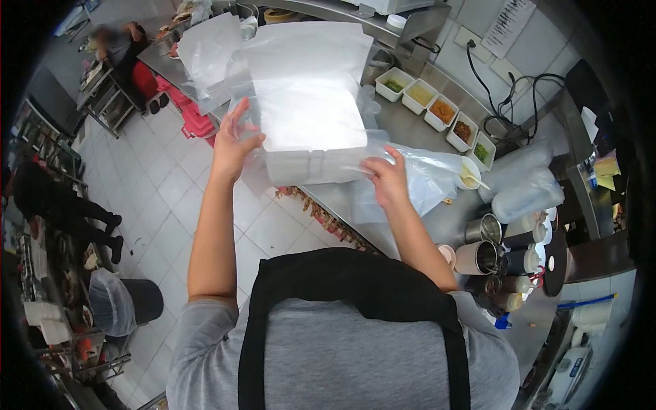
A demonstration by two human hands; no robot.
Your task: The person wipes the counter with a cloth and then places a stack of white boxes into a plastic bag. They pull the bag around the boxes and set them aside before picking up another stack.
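A thick white stack of thin sheets with loose clear plastic about its sides is held up over the counter's front edge. Its upper sheets fold up at the back, and its layered side faces me. My left hand grips the left side of the stack, thumb toward the top and fingers partly behind the plastic. On the right, my right hand holds the lower corner, with thumb and fingers at the plastic. Crumpled clear plastic lies on the counter behind my right hand.
Several white tubs of chopped food line the back of the steel counter. A white bowl with a spoon, metal pots and bottles stand right. A lined bin and two other people are at left.
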